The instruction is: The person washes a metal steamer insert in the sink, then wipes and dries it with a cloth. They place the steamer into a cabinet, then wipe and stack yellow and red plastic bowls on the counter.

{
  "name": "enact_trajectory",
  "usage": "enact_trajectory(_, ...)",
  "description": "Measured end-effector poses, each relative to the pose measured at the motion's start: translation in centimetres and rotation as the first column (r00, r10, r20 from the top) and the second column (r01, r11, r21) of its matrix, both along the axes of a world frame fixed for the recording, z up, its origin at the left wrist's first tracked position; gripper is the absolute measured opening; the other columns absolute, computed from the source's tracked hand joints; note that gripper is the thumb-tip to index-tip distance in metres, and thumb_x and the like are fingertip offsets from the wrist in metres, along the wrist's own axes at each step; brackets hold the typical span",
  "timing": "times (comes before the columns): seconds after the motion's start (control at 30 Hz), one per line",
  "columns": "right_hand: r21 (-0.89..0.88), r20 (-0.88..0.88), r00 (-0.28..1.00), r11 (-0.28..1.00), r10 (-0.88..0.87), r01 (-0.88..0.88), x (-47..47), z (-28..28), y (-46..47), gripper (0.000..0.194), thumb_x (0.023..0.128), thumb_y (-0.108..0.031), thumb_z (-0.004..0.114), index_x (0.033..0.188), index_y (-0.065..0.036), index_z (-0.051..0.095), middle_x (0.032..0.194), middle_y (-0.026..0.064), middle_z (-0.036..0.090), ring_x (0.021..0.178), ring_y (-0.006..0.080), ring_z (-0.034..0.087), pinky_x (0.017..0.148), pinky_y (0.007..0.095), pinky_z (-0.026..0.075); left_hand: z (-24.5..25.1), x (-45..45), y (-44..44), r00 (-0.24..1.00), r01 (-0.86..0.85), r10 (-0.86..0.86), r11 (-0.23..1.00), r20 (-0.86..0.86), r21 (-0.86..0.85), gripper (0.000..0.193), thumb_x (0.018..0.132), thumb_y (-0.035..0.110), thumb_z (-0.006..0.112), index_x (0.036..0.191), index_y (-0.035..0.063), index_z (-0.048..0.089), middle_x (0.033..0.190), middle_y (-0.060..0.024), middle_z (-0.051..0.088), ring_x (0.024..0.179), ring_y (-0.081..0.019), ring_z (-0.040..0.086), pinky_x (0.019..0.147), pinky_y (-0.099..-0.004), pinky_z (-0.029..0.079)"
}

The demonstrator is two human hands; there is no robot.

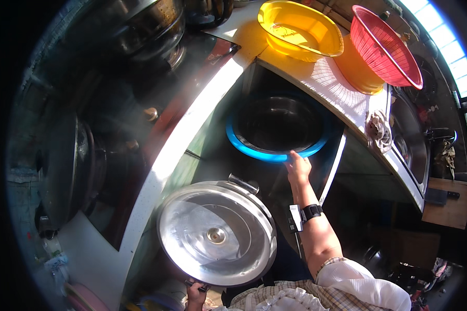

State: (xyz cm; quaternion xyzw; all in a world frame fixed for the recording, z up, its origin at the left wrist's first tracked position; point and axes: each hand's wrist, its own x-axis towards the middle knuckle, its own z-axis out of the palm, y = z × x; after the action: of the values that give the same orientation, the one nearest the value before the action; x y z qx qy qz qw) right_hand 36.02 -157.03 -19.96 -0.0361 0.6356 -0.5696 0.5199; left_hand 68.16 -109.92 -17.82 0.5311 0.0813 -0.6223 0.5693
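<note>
My left hand (pixel 196 294) grips the near side handle of a wide steel pot (pixel 270 217). A round steel lid (pixel 194 248) with a small central fitting covers the pot. Its far handle (pixel 244 183) is free. My right hand (pixel 300 167) is at the near rim of a blue plastic basin (pixel 262 154), thumb over the edge and fingers below. Inside the blue basin sits a dark, shiny round vessel (pixel 278 120); whether anything lies in it is too dark to tell. The basin is in the shaded corner below the counter edge.
A yellow basin (pixel 295 37) and a red mesh basket (pixel 387 50) stand on the white counter (pixel 319 81). A crumpled cloth (pixel 380 130) hangs by the sink (pixel 414 147). A cleaver (pixel 441 195) lies on a wooden board (pixel 464 212). Left are a stove (pixel 186 99) and a large wok (pixel 68 167).
</note>
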Motion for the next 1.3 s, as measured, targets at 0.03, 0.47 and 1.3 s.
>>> enact_trajectory(0.03, -0.088, 0.078, 0.996, 0.996, 0.035, -0.028, 0.4, 0.9, 2.5, 0.012, 0.080, -0.009, 0.068, 0.086, -0.007, 0.058, 0.079, 0.0021, 0.060, 0.071, 0.0147, 0.059, 0.063, 0.0307, 0.052, 0.1, 0.7, 1.5, 1.000, 0.006, -0.009, 0.996, 0.026, 0.090, 0.050, 0.065, -0.004, 0.046, 0.112, 0.0126, 0.051, 0.098, -0.0085, 0.056, 0.090, -0.0258, 0.056, 0.077, -0.0428, 0.050)
enact_trajectory(0.47, -0.232, 0.255, 0.910, 0.935, 0.326, -0.270, -2.7, 15.3, 22.5, 0.019, 0.082, -0.007, 0.066, 0.099, -0.001, 0.058, 0.091, 0.0074, 0.065, 0.080, 0.0166, 0.065, 0.074, 0.0329, 0.056, 2.9, 5.1, 11.4, 0.996, -0.009, -0.033, 0.880, 0.081, 0.474, 0.025, 0.066, 0.002, 0.049, 0.089, 0.0116, 0.049, 0.080, -0.0061, 0.052, 0.075, -0.0240, 0.053, 0.083, -0.0452, 0.048)
enact_trajectory(1.3, -0.487, 0.386, 0.815, 0.655, -0.431, 0.578, -51.6, 12.4, 29.4, 0.042, 0.087, -0.004, 0.059, 0.122, 0.012, 0.040, 0.125, 0.0239, 0.045, 0.110, 0.0469, 0.051, 0.074, 0.0327, 0.061, 2.7, -3.9, -2.0, 0.983, 0.054, -0.063, 0.997, 0.171, 0.057, 0.055, 0.068, 0.004, 0.050, 0.119, 0.0236, 0.048, 0.108, -0.0002, 0.056, 0.091, -0.0170, 0.055, 0.086, -0.0435, 0.044)
